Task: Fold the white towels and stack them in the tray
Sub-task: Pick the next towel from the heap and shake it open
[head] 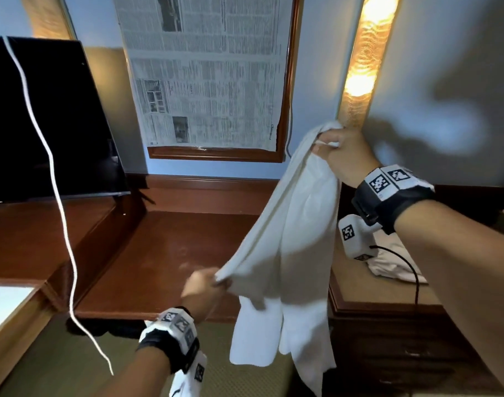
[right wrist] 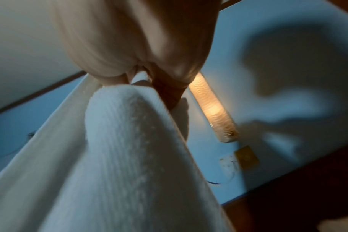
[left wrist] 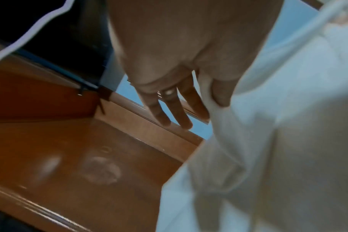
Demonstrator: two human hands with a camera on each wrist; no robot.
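A white towel (head: 296, 239) hangs in the air between my two hands, above the right end of the wooden desk (head: 164, 259). My right hand (head: 335, 151) pinches its upper corner high up near the wall lamp. Lower down, my left hand (head: 213, 279) pinches another corner between thumb and forefinger. In the left wrist view the thumb presses the towel (left wrist: 268, 141) while the other fingers (left wrist: 169, 109) stretch out straight. The right wrist view shows the towel (right wrist: 119, 157) draping down from my pinching fingers. No tray is in view.
A dark television (head: 44, 116) stands on the raised left part of the desk. A white cord (head: 59, 202) dangles in front of it. A newspaper (head: 205, 73) covers a framed mirror on the wall. More white cloth (head: 394, 262) lies on a lower surface at the right.
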